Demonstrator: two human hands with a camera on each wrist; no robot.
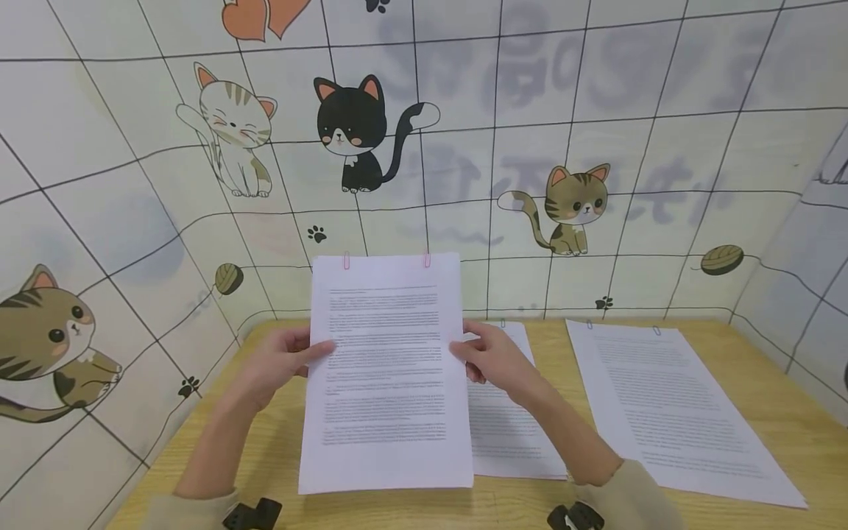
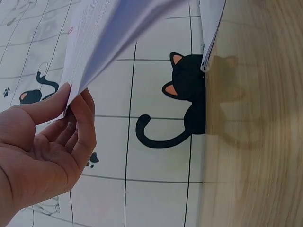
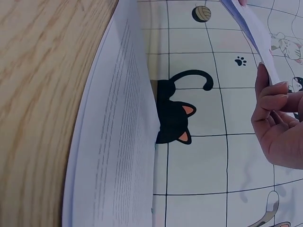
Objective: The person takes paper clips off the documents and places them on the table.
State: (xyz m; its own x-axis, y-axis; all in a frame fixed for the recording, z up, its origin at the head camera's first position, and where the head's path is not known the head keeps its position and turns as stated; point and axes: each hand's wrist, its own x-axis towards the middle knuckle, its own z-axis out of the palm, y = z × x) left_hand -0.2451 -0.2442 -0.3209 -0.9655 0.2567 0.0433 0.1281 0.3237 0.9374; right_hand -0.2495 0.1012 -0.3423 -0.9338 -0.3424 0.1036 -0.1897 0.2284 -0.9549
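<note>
Held stack, direction: the clipped paper stack (image 1: 387,375) stood with its two pink clips (image 1: 347,260) along the top edge, its printed face turned toward the head camera.
Long axis: it ran nearly upright in the head view, the short bottom edge nearest the person.
Stack's place: it was raised above the wooden table (image 1: 265,456), in front of the cat-patterned wall (image 1: 457,191).
Left hand: the left hand (image 1: 281,361) pinched the stack's left edge, thumb on the printed face, fingers behind.
Right hand: the right hand (image 1: 495,357) pinched the opposite edge likewise.
Stack against grip: it spanned the gap between both hands, which held it slightly above mid-height.
Other papers: a middle stack (image 1: 517,442) lay partly hidden behind it; a right-hand stack (image 1: 669,412) lay farther right.
</note>
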